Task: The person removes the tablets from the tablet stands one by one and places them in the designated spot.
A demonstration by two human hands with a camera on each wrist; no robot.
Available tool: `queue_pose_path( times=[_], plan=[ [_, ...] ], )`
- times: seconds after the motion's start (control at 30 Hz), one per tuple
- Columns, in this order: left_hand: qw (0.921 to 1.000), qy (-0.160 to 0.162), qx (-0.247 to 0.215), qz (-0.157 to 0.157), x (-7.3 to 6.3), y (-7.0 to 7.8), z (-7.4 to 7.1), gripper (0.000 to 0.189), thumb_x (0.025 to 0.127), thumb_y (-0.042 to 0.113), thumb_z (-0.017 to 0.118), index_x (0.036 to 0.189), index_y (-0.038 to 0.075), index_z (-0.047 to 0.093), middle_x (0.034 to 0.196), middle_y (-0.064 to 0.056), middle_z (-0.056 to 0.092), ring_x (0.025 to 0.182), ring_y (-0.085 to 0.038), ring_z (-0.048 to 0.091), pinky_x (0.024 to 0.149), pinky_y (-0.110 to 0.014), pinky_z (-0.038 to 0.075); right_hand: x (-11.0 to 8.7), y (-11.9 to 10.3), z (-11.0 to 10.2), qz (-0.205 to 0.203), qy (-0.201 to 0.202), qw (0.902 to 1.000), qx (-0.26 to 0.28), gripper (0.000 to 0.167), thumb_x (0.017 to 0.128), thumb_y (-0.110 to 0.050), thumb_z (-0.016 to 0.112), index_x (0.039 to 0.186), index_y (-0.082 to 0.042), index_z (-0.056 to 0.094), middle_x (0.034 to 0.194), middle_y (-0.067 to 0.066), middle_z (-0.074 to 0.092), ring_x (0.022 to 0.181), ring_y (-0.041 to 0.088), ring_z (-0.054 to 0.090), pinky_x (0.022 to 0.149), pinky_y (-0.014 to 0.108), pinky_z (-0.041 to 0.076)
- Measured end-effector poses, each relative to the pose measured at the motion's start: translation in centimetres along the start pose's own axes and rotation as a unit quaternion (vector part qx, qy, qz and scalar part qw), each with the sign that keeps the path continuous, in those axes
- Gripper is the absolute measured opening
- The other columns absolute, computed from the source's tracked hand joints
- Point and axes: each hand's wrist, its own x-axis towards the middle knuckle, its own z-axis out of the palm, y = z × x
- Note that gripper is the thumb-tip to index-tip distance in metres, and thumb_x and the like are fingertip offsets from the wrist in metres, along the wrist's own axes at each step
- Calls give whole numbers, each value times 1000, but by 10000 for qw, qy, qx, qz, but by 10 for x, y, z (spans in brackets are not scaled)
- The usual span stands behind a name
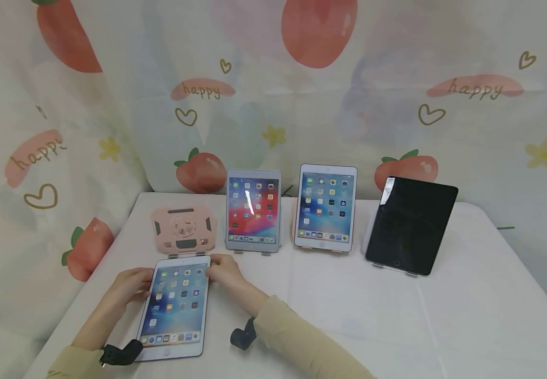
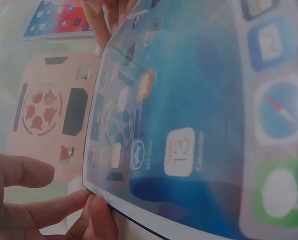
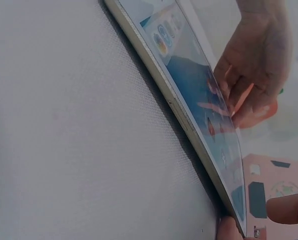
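A white-framed tablet (image 1: 176, 302) with its screen lit lies face up at the front left, in front of a pink stand (image 1: 184, 229). My left hand (image 1: 133, 287) is at its left edge. In the left wrist view, bunched left fingertips (image 2: 98, 212) hold the tablet's corner, while another finger points over the stand. My right hand (image 1: 226, 273) grips the upper right corner. In the right wrist view, one right fingertip (image 3: 230, 229) sits under that corner, and another digit is above the screen side. The tablet hides its own underside and parts of the fingers.
Behind, three more tablets lean on stands: one with a red and blue screen (image 1: 252, 210), one with a blue screen (image 1: 326, 208) and one with a black screen (image 1: 411, 226). The white table (image 1: 349, 321) meets a fruit-printed curtain (image 1: 301, 121) at the back.
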Motion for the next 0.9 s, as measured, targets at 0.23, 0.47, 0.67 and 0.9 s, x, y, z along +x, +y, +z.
queue_pose_path(
  times=[0.23, 0.47, 0.67, 0.9],
  plan=[
    [9997, 17, 244, -56, 33, -31, -1, 52, 100, 34, 43, 134, -4, 48, 113, -15, 65, 93, -17, 61, 73, -22, 53, -1, -1, 1, -133, -17, 9997, -198, 62, 77, 0, 59, 138, 7, 45, 114, 16, 58, 86, 13, 58, 77, 23, 53],
    [9996, 5, 273, -15, 44, -45, -2, 54, 100, 37, 45, 134, -5, 48, 116, -16, 64, 95, -19, 62, 75, -24, 56, -2, 5, 2, -277, -43, 9994, -192, 61, 78, 0, 60, 136, 9, 45, 107, 11, 52, 89, 12, 53, 81, 23, 53],
    [9993, -37, 371, 61, 14, -16, 0, 56, 99, 32, 44, 136, -10, 44, 122, -26, 60, 102, -28, 61, 75, -24, 56, -2, 7, -1, -306, -26, 9993, -206, 59, 79, -3, 61, 135, 8, 47, 107, 12, 57, 90, 13, 54, 84, 25, 51],
    [9984, 34, 555, 132, 33, -38, 2, 61, 101, 39, 39, 140, -7, 40, 133, -28, 52, 110, -31, 58, 84, -33, 57, -2, 8, -7, -318, -164, 9993, -68, 51, 83, -3, 61, 132, 7, 51, 103, 12, 61, 85, 14, 58, 83, 30, 55]
  ],
)
